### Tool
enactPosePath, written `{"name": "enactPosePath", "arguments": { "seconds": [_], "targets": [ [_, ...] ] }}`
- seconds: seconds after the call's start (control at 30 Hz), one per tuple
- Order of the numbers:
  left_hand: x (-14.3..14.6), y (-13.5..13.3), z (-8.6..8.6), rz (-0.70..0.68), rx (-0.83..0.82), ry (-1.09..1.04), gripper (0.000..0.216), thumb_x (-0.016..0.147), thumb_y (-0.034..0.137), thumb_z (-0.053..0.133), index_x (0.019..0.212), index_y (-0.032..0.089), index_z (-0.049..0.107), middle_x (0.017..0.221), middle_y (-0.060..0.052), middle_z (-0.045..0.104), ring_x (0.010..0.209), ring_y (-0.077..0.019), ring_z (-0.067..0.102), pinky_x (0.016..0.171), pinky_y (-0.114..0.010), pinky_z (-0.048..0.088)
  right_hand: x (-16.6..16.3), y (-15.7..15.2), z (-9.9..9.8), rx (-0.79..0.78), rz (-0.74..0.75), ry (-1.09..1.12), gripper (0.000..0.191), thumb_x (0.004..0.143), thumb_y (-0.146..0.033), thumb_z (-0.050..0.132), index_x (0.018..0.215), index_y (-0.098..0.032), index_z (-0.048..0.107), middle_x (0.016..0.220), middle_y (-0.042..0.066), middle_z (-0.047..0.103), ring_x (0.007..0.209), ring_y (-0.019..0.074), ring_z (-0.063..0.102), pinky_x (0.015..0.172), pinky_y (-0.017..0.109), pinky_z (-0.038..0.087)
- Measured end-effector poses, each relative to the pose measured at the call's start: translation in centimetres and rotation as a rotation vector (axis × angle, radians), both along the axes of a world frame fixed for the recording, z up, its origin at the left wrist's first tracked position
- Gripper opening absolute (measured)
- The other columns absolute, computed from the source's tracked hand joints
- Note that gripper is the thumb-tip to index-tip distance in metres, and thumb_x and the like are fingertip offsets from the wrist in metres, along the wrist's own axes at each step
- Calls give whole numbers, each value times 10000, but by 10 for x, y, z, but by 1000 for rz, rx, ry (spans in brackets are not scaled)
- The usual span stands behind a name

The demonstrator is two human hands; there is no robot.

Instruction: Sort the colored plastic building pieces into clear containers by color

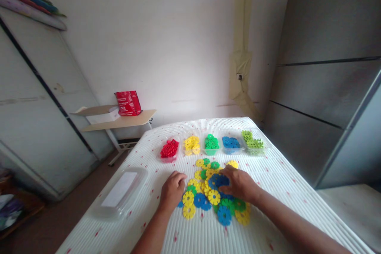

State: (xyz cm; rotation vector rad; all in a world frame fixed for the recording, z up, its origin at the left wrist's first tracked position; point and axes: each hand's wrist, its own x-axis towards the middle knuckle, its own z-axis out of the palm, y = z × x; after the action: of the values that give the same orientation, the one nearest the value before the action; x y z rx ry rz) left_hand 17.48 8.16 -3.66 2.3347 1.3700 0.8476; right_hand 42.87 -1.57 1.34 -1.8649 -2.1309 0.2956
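Observation:
A heap of flat plastic snowflake discs [212, 196] in yellow, blue and green lies on the white cloth-covered table [276, 174]. My left hand [173, 189] rests at the heap's left edge with its fingers curled under; what they hold, if anything, is hidden. My right hand [238, 184] lies on the heap's right side, fingers bent down onto blue discs [216, 180]. Behind the heap stands a row of clear trays: red discs [169, 149], yellow discs [192, 145], green discs [211, 143], blue discs [231, 143] and light green discs [252, 139].
A clear plastic lid [121, 191] with a white label lies at the table's left. Beyond the table stand a small wooden side table [119, 122] with a red bag [128, 102], a white wall, and grey cabinets [324, 87] at the right.

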Motion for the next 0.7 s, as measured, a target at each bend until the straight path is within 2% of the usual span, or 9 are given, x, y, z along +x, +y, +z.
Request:
{"name": "enactPosePath", "arguments": {
  "seconds": [0.2,0.43,0.7],
  "targets": [
    [-1,3,0,14,-47,-63,251,727,56,441,796,166,656,831,-30,648,833,-142,604,786,-251,454,-14,7,-7,-31,-41,-108,230,738,-327,563,929,-206,608,929,45,601,767,165,587,622,237,360],
    [0,6,-2,39,-58,-71,246,725,45,454,794,175,652,832,-19,659,824,-134,608,788,-248,458,-9,6,-11,-33,-66,-44,294,676,-187,537,965,-188,587,972,60,588,796,171,586,643,240,369],
    [-1,4,-1,41,-57,-83,246,738,57,447,793,180,653,835,-19,659,828,-138,606,786,-254,459,-5,11,-15,-40,-76,6,283,668,-216,550,940,-157,600,950,81,577,811,182,580,692,248,398]
  ]
}}
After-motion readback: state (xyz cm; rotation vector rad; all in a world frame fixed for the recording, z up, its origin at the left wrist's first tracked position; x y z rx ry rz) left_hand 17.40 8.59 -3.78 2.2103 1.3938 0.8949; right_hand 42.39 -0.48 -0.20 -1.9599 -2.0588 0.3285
